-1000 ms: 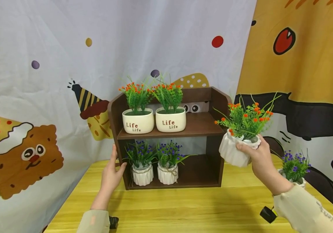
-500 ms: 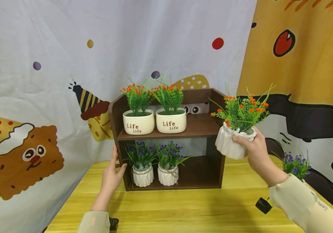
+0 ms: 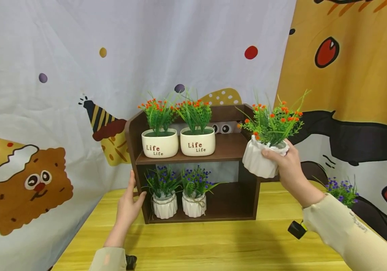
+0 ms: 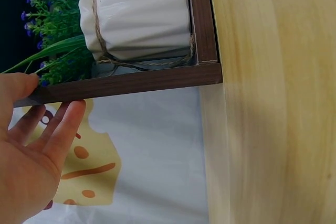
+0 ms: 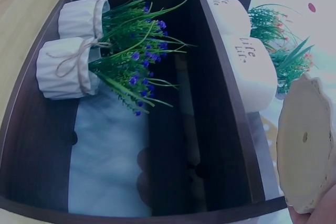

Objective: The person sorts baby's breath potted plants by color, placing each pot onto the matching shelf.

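My right hand (image 3: pixel 289 165) grips a white fluted flower pot (image 3: pixel 261 160) holding a plant with orange flowers, in front of the right side of a dark brown two-tier shelf (image 3: pixel 210 219). In the right wrist view that pot's base (image 5: pixel 304 145) shows. My left hand (image 3: pixel 129 205) holds the shelf's left side panel, its thumb at the front edge and fingers outside. On the upper tier stand two cream "Life" planters (image 3: pixel 160 143) with orange flowers. Two white pots (image 3: pixel 164 205) tied with twine and bearing purple flowers stand on the lower tier, at the left.
Another purple-flowered plant (image 3: pixel 342 192) stands at the far right, partly hidden by the right sleeve (image 3: pixel 349 229). The shelf stands on a yellow wooden table (image 3: pixel 196 244). Behind it hangs a printed cloth (image 3: pixel 179 37).
My right hand has carried the orange-flowered pot left and slightly up, from right of the shelf to in front of its right side. My left hand stays at the left panel.
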Motion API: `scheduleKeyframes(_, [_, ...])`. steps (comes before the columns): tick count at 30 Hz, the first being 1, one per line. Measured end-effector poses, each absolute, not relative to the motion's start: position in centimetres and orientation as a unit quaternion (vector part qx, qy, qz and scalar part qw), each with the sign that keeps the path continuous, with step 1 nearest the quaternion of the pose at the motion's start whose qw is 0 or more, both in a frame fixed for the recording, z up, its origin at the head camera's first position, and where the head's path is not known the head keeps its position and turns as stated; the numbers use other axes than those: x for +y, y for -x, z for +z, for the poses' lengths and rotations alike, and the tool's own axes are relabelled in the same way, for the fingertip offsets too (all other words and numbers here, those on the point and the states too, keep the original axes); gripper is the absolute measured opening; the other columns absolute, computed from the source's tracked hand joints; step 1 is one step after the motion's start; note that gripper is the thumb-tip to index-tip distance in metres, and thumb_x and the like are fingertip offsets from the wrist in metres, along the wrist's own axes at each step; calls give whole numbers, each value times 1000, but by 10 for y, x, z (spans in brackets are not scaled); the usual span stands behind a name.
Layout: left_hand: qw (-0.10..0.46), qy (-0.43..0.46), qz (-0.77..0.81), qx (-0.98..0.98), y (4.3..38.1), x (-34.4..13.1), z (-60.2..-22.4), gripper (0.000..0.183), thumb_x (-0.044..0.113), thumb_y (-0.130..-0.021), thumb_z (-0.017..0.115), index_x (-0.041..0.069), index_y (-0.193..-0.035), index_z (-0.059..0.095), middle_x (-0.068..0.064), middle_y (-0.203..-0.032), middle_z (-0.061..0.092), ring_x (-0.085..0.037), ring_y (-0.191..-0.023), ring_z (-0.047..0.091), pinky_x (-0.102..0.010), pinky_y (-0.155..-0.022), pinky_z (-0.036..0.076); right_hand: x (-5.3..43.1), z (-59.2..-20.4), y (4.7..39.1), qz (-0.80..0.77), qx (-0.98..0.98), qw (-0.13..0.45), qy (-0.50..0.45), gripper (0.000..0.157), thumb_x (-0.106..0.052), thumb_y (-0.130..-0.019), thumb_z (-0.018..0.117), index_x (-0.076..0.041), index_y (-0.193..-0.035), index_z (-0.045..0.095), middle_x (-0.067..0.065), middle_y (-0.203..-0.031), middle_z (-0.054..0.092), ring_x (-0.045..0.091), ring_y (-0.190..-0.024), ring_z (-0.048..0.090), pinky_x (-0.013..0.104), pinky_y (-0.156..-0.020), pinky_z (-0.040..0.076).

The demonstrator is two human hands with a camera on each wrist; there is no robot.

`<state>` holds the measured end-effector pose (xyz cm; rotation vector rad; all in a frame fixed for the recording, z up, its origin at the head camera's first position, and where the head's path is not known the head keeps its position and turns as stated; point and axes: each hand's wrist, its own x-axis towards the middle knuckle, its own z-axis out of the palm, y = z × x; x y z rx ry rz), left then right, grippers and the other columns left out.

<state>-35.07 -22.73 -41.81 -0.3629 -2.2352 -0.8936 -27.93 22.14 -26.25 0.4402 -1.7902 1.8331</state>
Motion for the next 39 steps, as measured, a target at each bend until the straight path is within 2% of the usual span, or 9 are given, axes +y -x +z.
scheduleKeyframes(9, [339,134,-344,-865,351,-227,-418,93,6,-91,67,25,-158,5,-28,-140,46,-44,-90,64,-55,-64,50,207,-252,286,690,-655,256,-172,37,-1,-87,66,-17,-120,56,-5,-102,65,11,-86,63,23,-69,54])
scheduleKeyframes(17, [346,139,-345,-861,350,-227,-418,90,4,-90,68,17,-158,11,-28,-139,47,-45,-91,64,-56,-66,50,196,-246,295,680,-676,239,-153,41,-7,-87,70,-13,-124,54,-4,-104,62,11,-88,63,24,-70,54])
scheduleKeyframes(25, [352,139,-342,-860,351,-227,-418,93,4,-90,68,23,-158,7,-29,-136,50,-45,-90,64,-57,-66,49,185,-241,303,663,-702,227,-124,52,-14,-86,73,-4,-130,49,2,-110,58,12,-91,61,24,-72,54])
scheduleKeyframes(39, [372,146,-335,-853,353,-228,-421,93,3,-87,71,18,-158,12,-28,-135,51,-44,-86,65,-55,-62,49,172,-238,322,637,-735,218,-81,69,-25,-83,76,-3,-139,41,11,-125,51,20,-102,55,28,-78,51])
